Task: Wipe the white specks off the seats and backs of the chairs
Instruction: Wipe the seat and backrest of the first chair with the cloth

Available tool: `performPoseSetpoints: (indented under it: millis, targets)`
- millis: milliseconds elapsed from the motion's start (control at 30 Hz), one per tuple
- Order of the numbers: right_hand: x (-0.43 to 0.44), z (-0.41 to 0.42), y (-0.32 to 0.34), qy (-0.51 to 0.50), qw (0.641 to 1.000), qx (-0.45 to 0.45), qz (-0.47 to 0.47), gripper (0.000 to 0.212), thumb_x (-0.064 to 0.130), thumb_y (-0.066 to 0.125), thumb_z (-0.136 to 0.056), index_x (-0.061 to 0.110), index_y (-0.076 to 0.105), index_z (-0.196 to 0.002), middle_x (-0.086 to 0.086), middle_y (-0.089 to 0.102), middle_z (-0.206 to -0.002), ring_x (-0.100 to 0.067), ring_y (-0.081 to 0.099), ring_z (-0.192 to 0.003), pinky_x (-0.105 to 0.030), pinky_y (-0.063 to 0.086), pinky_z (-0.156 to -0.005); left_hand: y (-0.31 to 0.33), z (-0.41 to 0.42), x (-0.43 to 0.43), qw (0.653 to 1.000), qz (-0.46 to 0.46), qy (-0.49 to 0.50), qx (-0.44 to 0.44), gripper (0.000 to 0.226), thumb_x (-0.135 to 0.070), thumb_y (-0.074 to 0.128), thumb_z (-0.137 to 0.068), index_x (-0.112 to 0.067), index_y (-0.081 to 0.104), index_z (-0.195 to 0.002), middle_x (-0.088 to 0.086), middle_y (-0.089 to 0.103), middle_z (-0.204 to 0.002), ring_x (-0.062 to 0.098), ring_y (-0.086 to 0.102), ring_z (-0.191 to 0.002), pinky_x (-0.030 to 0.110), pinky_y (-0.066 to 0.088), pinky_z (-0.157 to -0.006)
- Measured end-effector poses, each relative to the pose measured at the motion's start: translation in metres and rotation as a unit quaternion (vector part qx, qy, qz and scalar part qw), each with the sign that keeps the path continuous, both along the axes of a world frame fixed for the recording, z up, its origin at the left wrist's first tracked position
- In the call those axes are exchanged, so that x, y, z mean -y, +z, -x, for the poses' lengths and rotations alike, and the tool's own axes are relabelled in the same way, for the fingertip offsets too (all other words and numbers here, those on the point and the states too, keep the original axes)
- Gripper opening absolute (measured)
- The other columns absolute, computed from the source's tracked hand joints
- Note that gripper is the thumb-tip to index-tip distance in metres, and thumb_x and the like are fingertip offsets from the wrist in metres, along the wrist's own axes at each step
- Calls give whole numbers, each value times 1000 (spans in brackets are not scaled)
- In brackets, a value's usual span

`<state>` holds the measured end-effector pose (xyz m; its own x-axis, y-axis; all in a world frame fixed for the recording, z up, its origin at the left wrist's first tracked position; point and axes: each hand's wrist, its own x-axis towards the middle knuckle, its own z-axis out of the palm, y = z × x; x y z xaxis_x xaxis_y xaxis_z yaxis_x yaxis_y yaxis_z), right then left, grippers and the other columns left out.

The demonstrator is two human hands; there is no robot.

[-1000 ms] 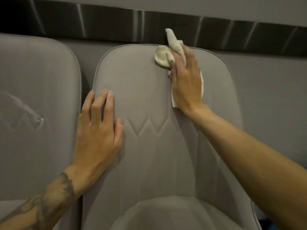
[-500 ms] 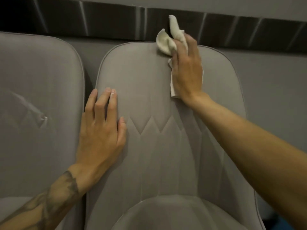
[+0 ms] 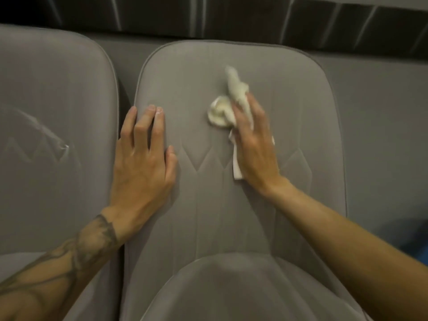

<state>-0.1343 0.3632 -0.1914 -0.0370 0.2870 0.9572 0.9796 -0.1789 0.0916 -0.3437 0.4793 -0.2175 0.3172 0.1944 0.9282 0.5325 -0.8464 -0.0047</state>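
On chair back (image 3: 208, 216) — right hand (image 3: 254, 154) presses white cloth (image 3: 220, 113), fingers straight; left hand (image 3: 141, 163) rests flat, empty.

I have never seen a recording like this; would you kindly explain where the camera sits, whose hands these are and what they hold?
No machine here: a person wears one wide-angle camera on the head, looking forward and down at the work. The left hand lies flat on the grey chair back, near its left edge. The right hand presses a crumpled white cloth against that back with straight fingers. The chair's seat shows at the bottom; a second grey chair stands to the left.
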Motion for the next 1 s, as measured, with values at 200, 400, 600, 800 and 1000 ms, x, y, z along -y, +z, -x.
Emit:
performPoseSetpoints:
  millis: [200, 400, 600, 800, 1000]
  targets:
    - [9, 14, -90, 60, 981, 83, 164, 42, 45, 37, -108, 47, 32, -150, 24, 28, -159, 1, 27, -147, -42, 30, -121, -1, -2, 1, 1000, -4, 4, 5, 63, -23, 45, -101, 0, 29, -158, 22, 32, -158, 45, 23, -152, 46, 17, -129]
    - [34, -4, -112, 140, 931, 206, 268, 46, 26, 44, -108, 23, 38, -153, -1, 33, -160, -23, 33, -148, -43, 33, -119, -1, -1, 1, 1000, 7, -9, 8, 63, -21, 46, -101, -1, 28, -158, 21, 31, -159, 44, 20, -154, 48, 20, -128]
    - [9, 14, -94, 54, 987, 12, 152, 40, 51, 34, -108, 59, 29, -146, 35, 23, -156, 6, 19, -148, -28, 20, -123, -2, -2, -1, 1000, -4, -9, 8, 63, -23, 45, -101, -1, 28, -158, 21, 31, -159, 44, 21, -153, 45, 18, -129]
    - [37, 10, -134, 110, 935, 176, 289, 43, 24, 47, -107, 20, 44, -150, -5, 33, -161, -21, 31, -149, -43, 29, -121, -2, -3, -1, 1000, -5, -12, 13, 63, -21, 45, -100, -1, 29, -158, 21, 30, -160, 44, 21, -153, 48, 20, -128]
    - [-25, 22, 51, 21, 999, -31, 30, 48, 15, 47, -104, 10, 39, -152, -15, 26, -161, -30, 27, -149, -45, 30, -120, -2, -1, 0, 1000, 9, -23, 8, 63, -20, 46, -100, -1, 30, -158, 19, 30, -161, 43, 19, -154, 48, 20, -128]
